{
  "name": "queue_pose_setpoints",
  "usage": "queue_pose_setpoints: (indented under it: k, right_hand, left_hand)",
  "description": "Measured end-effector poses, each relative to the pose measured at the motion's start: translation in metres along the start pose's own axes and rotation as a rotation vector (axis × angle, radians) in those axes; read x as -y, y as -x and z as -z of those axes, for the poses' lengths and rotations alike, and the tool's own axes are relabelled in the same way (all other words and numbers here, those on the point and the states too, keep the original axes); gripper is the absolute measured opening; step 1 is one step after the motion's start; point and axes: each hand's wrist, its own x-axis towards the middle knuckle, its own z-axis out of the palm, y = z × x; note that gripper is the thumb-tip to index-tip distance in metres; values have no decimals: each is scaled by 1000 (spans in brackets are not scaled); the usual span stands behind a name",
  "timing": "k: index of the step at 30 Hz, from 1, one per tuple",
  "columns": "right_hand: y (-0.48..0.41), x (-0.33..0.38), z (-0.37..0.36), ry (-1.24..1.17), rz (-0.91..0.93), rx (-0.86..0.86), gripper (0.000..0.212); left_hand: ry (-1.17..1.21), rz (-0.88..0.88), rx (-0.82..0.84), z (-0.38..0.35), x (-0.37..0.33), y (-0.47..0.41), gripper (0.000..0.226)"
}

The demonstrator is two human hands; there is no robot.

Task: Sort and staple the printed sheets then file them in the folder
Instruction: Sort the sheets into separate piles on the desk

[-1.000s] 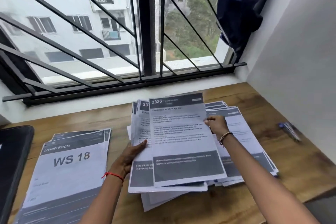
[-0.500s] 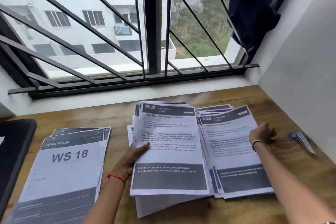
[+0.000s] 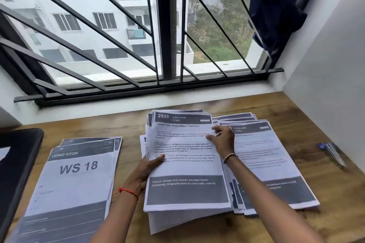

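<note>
A thick middle stack of printed sheets [image 3: 183, 189], topped by a page headed "2933", lies on the wooden table. My left hand [image 3: 146, 169] grips its left edge, thumb on the top page. My right hand [image 3: 222, 140] pinches the right edge of that top sheet near its upper part. To the right lies a fanned pile of sorted sheets [image 3: 272, 165]. At the left sits another pile [image 3: 75, 181] with a "WS 18" cover page. A blue and silver stapler [image 3: 332, 154] rests at the far right. A dark folder [image 3: 15, 165] shows at the left edge.
The wooden table [image 3: 335, 203] meets a white wall on the right and a barred window behind. A dark blue cloth [image 3: 280, 10] hangs at the upper right corner. Bare wood shows between the piles and around the stapler.
My right hand laid the "2930" sheet on the right pile, then came back left to the "2933" page on the middle stack. My left hand kept its hold.
</note>
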Motion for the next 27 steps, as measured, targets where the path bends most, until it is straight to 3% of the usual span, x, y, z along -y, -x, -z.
queue_pose_setpoints:
  k: [5, 10, 13, 16, 19, 22, 24, 27]
  right_hand:
    - [19, 1, -8, 2, 91, -28, 24]
    - [29, 2, -14, -75, 76, 2, 20]
    - [34, 3, -17, -86, 89, 143, 26]
    - [40, 3, -20, 0, 163, 329, 16]
    - [38, -2, -24, 136, 240, 291, 9]
    - [27, -12, -27, 212, 176, 240, 7]
    - [19, -17, -26, 247, 88, 224, 15]
    - [14, -20, -26, 290, 20, 293, 56]
  left_hand:
    - [51, 48, 22, 5, 5, 6, 94]
    - [42, 30, 36, 9, 15, 7, 47]
    - [21, 37, -1, 11, 19, 5, 49]
    - [-165, -64, -175, 11, 25, -3, 51]
    - [-315, -171, -291, 7, 32, -7, 62]
    - [-421, -220, -353, 5, 38, -7, 65]
    - [-483, -233, -373, 7, 40, -7, 73]
    - [-528, -230, -376, 6, 39, -6, 68]
